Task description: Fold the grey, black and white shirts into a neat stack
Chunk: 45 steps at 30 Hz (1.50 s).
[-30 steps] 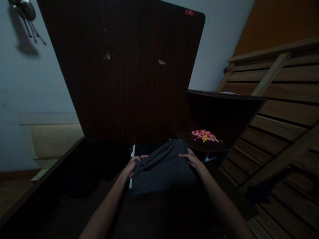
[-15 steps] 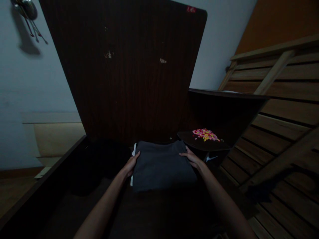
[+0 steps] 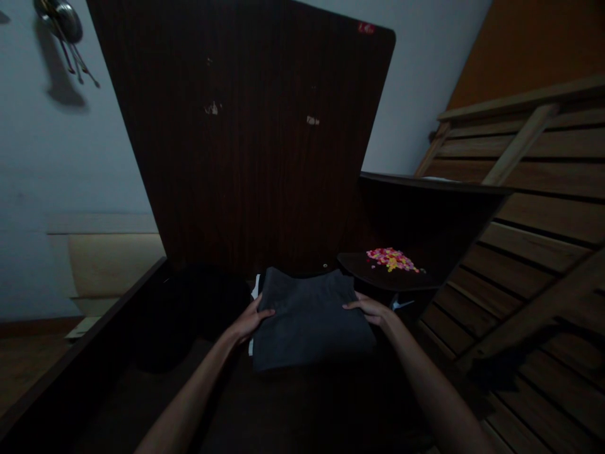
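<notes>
A folded dark grey cloth garment point(image 3: 309, 328) lies across the middle of the view, its exact kind not clear in the dim light. My left hand point(image 3: 249, 320) grips its left side, thumb on top and the other fingers hidden beneath. At the opposite side my right hand point(image 3: 371, 308) holds it the same way. The far edge sags a little between the hands. Something white point(image 3: 256, 289) peeks out along the left side, under or behind the grey cloth.
Small pink, red and yellow pieces point(image 3: 392, 259) are heaped on a dark corner shelf point(image 3: 354, 267). A black bundle point(image 3: 189, 309) sits inside the dark wooden box at left. Behind stands a tall dark panel point(image 3: 255, 157). Wooden slats point(image 3: 543, 252) rise on the right.
Both hands have moved slightly nearer to me along the garment's sides. My left thumb reaches further over the cloth, and the far edge now dips more. The view has shifted slightly.
</notes>
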Available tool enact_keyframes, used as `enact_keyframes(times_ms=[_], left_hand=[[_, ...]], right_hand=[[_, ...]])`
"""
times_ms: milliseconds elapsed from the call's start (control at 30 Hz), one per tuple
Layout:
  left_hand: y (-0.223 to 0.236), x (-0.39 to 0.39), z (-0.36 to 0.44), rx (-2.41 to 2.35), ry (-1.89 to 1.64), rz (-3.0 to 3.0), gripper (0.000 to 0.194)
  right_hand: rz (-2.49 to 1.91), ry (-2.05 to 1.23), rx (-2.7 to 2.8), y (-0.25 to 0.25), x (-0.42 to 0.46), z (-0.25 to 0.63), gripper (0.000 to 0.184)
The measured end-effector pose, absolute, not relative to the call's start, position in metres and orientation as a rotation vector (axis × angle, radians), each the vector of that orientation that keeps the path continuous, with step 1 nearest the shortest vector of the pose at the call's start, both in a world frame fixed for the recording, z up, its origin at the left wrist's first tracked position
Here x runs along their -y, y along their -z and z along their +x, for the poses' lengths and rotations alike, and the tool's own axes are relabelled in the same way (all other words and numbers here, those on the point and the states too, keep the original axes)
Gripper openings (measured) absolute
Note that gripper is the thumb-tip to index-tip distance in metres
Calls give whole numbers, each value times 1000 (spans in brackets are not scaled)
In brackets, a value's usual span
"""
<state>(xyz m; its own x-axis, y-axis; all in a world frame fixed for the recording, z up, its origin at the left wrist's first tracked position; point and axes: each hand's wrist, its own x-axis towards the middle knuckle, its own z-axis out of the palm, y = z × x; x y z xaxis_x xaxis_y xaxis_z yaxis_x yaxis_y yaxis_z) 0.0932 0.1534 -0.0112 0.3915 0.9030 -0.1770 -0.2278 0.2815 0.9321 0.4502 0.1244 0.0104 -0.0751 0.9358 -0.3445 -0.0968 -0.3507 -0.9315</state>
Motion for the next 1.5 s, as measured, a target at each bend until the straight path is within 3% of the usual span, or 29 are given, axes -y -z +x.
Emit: enact_keyframes(times_ms=[233, 333, 433, 567, 767, 900, 1100, 1233, 1500], left_hand=[[-28, -160, 89, -843, -1098, 927, 83], [-32, -168, 91, -983, -1181, 817, 72], [-17, -169, 94, -1091, -1026, 742, 57], [8, -163, 92, -1010, -913, 746, 59], [9, -157, 91, -953, -915, 910, 83], [19, -152, 96, -976, -1019, 960, 92], [32, -152, 97, -1006, -1183, 1179, 93], [31, -154, 92, -1060, -1300, 1436, 82], [38, -169, 76, -1068, -1088, 1231, 96]], right_hand=[[-1183, -1547, 1035, -39, -139, 450, 61], [-1167, -1496, 951, -40, -150, 448, 54], [-1282, -1465, 877, -24, -157, 447, 43], [-1436, -1482, 852, 4, -155, 451, 29], [-1305, -1416, 1018, 7, -155, 452, 56], [-1324, -1360, 1024, 7, -156, 454, 58], [-1272, -1336, 1039, 13, -154, 452, 65], [-1209, -1248, 1047, 10, -159, 449, 72], [-1417, -1250, 868, 19, -170, 450, 41]])
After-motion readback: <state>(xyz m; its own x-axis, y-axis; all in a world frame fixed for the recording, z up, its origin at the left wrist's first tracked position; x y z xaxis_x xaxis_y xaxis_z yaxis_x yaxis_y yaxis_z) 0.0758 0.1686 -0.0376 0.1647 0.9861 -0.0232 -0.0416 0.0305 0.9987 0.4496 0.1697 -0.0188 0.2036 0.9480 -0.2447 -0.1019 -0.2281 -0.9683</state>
